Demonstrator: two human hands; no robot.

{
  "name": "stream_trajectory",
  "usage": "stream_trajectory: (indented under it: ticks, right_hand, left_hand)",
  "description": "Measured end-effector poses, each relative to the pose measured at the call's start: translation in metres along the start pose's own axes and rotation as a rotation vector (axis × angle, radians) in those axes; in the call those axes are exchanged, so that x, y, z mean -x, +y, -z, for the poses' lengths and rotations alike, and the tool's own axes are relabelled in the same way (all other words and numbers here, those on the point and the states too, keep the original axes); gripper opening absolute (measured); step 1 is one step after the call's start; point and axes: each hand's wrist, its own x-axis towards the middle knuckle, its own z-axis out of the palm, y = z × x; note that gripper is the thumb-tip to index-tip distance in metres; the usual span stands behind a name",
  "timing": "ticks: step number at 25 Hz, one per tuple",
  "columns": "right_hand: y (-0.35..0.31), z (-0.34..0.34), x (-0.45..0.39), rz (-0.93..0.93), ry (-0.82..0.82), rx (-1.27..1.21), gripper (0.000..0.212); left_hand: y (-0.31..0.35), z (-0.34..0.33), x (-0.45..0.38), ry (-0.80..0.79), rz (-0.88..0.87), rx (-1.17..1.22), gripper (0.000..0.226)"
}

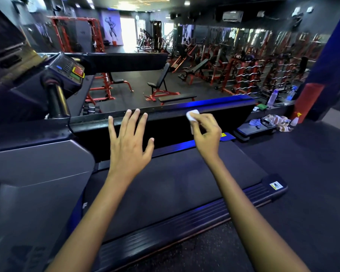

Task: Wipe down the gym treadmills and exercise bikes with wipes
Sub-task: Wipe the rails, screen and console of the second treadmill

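Hands number two: our left hand lies flat, fingers straight, on the treadmill's far rail; our right hand, its grip pinching one white wipe, presses it onto that rail. Beyond it stand two bottles.

A single head-worn wide-angle camera looked forward and down across a treadmill, close above both forearms; the gym beyond appeared blurred, possibly mirrored.
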Motion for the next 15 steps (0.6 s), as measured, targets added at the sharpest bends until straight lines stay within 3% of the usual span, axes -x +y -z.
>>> stream_trajectory:
  ticks: [3, 7, 9, 12, 15]
  right_hand:
    - [-0.005, -0.006, -0.003, -0.159, 0.149, 0.017, 0.016]
    - [-0.033, -0.032, 0.016, 0.008, -0.040, 0.040, 0.024]
    - [-0.034, -0.034, 0.020, 0.036, -0.046, 0.064, 0.023]
    - [-0.046, -0.034, 0.003, -0.202, 0.143, 0.082, 0.022]
    - [-0.071, -0.047, -0.015, -0.284, -0.069, 0.342, 0.025]
  left_hand:
    - [-0.017, 0.006, 0.008, 0.004, 0.018, -0.024, 0.059]
    - [-0.031, 0.012, 0.013, 0.015, 0.037, -0.047, 0.059]
    - [-0.035, 0.014, 0.015, 0.020, 0.037, -0.054, 0.059]
    - [-0.044, 0.016, 0.020, 0.038, 0.031, -0.068, 0.058]
    - [-0.049, 0.018, 0.021, 0.053, 0.027, -0.072, 0.058]
